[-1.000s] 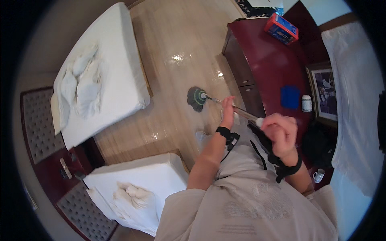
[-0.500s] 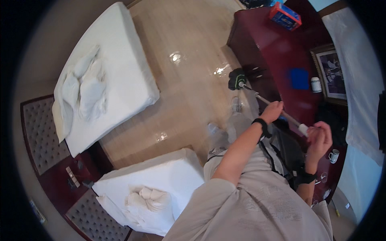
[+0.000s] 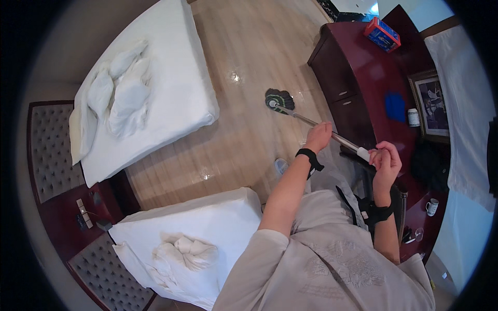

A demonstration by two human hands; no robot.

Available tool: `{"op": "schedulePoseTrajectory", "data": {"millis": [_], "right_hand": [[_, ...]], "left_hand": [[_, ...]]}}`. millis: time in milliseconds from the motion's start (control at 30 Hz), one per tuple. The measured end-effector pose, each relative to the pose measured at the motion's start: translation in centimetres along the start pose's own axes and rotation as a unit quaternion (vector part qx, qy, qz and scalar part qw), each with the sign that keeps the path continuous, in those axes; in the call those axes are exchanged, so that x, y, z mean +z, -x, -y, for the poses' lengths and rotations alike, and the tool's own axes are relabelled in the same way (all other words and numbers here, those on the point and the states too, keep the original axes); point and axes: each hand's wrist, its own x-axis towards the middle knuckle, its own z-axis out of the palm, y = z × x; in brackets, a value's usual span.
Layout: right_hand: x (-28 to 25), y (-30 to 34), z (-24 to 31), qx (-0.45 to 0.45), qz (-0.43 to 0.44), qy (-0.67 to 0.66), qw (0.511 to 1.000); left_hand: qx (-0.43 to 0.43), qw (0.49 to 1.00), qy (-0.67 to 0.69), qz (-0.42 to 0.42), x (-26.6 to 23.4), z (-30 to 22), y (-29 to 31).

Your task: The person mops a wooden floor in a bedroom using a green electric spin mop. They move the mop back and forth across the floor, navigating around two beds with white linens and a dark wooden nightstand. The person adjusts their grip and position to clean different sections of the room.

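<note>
A mop with a long metal pole (image 3: 342,140) runs slantwise in front of me. Its dark head (image 3: 280,100), with green bands, lies on the wood-look floor (image 3: 244,140) a little left of the dark red cabinet. My left hand (image 3: 318,137) is closed round the middle of the pole. Near the white grip at the upper end, my right hand (image 3: 385,161) has its fingers curled round the handle. Each wrist wears a black band.
Two beds with white covers, a far one (image 3: 181,93) and a near one (image 3: 238,217), stand on the left. Along the right runs a dark red cabinet (image 3: 358,67) bearing a red-and-blue box (image 3: 382,35), a blue cloth (image 3: 395,107), a white jar (image 3: 413,117), a framed picture (image 3: 431,103) and a mug (image 3: 431,207).
The mop head has moved left, away from the cabinet's foot and onto more open floor. Both hands have shifted left with the pole, still holding it.
</note>
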Motion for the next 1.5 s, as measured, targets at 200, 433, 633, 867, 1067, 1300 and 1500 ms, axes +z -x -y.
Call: {"op": "schedulePoseTrajectory", "data": {"millis": [200, 433, 633, 867, 1067, 1300, 1500], "right_hand": [[1.9, 2.2, -3.8, 0.035, 0.058, -0.017, 0.998], [6.7, 3.0, -6.2, 0.090, 0.184, -0.073, 0.976], [3.8, 5.7, -4.1, 0.150, 0.242, -0.138, 0.949], [-8.7, 7.7, 0.8, 0.063, 0.174, -0.042, 0.982], [-19.0, 13.4, 2.5, 0.010, -0.002, 0.082, 0.997], [-25.5, 18.5, 3.8, -0.213, 0.026, 0.234, 0.948], [-28.1, 21.9, 4.7, -0.176, -0.066, 0.217, 0.958]], "left_hand": [[0.038, 0.991, -0.110, -0.062, -1.7, 6.4, 3.5], [-0.054, 0.982, 0.047, -0.173, -4.5, 14.5, 7.8], [-0.054, 0.954, 0.206, -0.209, -0.9, 14.0, 13.0], [0.058, 0.978, 0.127, -0.157, 9.8, 5.7, 10.8], [0.047, 0.973, 0.226, 0.017, 22.2, -4.1, 12.3], [-0.030, 0.950, 0.258, 0.173, 28.7, -7.2, 17.0], [0.087, 0.980, 0.061, 0.169, 28.5, -10.0, 20.3]]}}
